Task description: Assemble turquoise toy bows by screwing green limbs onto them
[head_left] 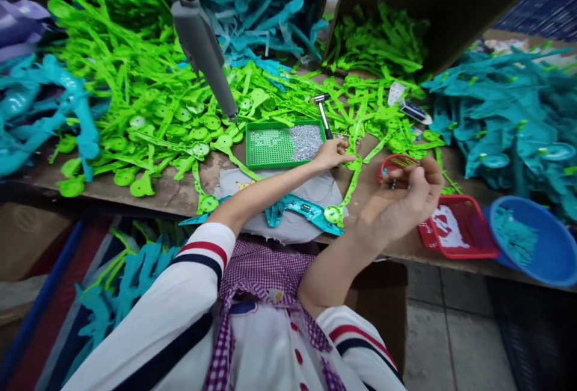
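My left hand (pixel 332 154) reaches across the bench and pinches a long green plastic strap (pixel 352 177) near its round end. My right hand (pixel 412 189) is curled, fingers closed on small parts I cannot make out, above a small red round lid (pixel 391 162). A teal plastic piece (pixel 301 210) with an exposed circuit lies on a grey cloth (pixel 288 228) in front of me. A green tray (pixel 283 143) holding small silver screws sits just behind my left hand.
Heaps of green straps (pixel 148 102) and teal pieces (pixel 509 114) cover the bench. A grey hanging screwdriver (pixel 205 48) points down at left. A small hammer (pixel 323 113), a red basket (pixel 457 228) and a blue bowl (pixel 536 246) stand at right.
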A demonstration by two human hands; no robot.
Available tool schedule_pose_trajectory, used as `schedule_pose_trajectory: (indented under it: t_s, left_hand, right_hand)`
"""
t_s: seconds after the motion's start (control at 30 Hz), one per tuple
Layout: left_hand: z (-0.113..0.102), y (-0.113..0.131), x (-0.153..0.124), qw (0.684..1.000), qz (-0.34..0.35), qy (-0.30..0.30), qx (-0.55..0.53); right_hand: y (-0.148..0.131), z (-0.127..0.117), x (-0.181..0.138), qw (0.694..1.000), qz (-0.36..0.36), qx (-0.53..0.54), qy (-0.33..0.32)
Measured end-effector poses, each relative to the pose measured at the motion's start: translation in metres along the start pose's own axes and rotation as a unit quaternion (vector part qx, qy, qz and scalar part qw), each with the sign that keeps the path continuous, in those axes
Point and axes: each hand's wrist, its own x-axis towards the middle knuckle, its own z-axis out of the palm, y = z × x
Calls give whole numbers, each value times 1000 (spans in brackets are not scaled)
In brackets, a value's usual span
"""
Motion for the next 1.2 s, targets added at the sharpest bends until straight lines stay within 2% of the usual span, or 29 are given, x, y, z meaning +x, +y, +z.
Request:
schedule_pose_trajectory:
  t_s: [0.1, 0.17, 0.23, 0.3, 0.33, 0.4, 0.5, 0.63, 0.73, 0.83, 0.9, 1.1, 1.2]
  left_hand:
    - [1, 10, 0, 997, 18, 0, 79]
    - [-9, 16, -12, 992, 69, -13, 101]
    - [-33, 17, -41, 983, 153, -18, 96]
    - [-67, 14, -87, 966, 239, -4, 100]
    - [-86, 11, -115, 960, 256, 13, 110]
    - [-124, 6, -171, 962, 235, 67, 126]
    - [-177, 0, -238, 969, 155, 106, 161]
    - [-244, -26, -281, 931, 61, 213, 291]
    - [-279, -59, -294, 908, -13, 215, 360]
    - [-290, -90, -304, 899, -32, 201, 389]
    - [-287, -104, -311, 889, -24, 207, 407]
    - [-273, -125, -318, 874, -7, 272, 401]
    - [-268, -133, -321, 866, 23, 303, 398]
  right_hand:
    - [-7, 0, -2, 998, 32, 30, 37]
    - [-16, -2, -9, 994, 64, 58, 62]
    - [-25, -5, -24, 992, 79, 65, 67]
    - [-32, -8, -43, 995, 78, 49, 35]
    - [-34, -8, -53, 996, 77, 37, -4]
    - [-36, -2, -72, 988, 63, 13, -140]
    - [-35, 20, -93, 934, 3, -10, -357]
    - [-35, 64, -119, 872, -90, -28, -480]
    - [-28, 91, -139, 790, -189, -76, -579]
    - [-12, 99, -146, 715, -253, -128, -639]
    - [1, 92, -141, 692, -272, -144, -653]
    - [30, 57, -114, 674, -316, -153, -650]
    - [16, 52, -100, 675, -340, -132, -641]
